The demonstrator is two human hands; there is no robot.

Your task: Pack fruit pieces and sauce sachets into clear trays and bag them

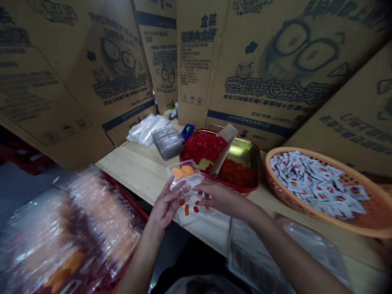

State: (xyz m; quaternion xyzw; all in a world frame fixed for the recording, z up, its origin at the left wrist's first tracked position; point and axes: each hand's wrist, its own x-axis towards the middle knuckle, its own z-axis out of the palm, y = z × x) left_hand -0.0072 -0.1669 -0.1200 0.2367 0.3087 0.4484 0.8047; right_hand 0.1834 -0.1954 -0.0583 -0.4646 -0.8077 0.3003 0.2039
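Observation:
My left hand (168, 202) is closed on the left side of a small clear plastic container (195, 170). Two or so orange, rounded candy pieces (183, 172) lie inside it. At the container's near right edge, the bent fingers of my right hand (211, 196) appear to grip the clear plastic; their tips are partly hidden. Beneath my hands, several small red and orange pieces (196, 209) lie scattered on a whitish sheet on the table. Just beyond is a red-rimmed tray (245, 189), split by a cardboard divider (226, 148), with red pieces (205, 145) on one side and orange-red ones on the other.
An orange basket (321, 218) of small printed sachets (315, 179) stands at the right. Clear boxes (168, 141), plastic bags (147, 128) and a blue tape dispenser (187, 132) sit behind. Packed clear containers (92, 212) fill a red crate at left. Large cartons (260, 61) wall the back.

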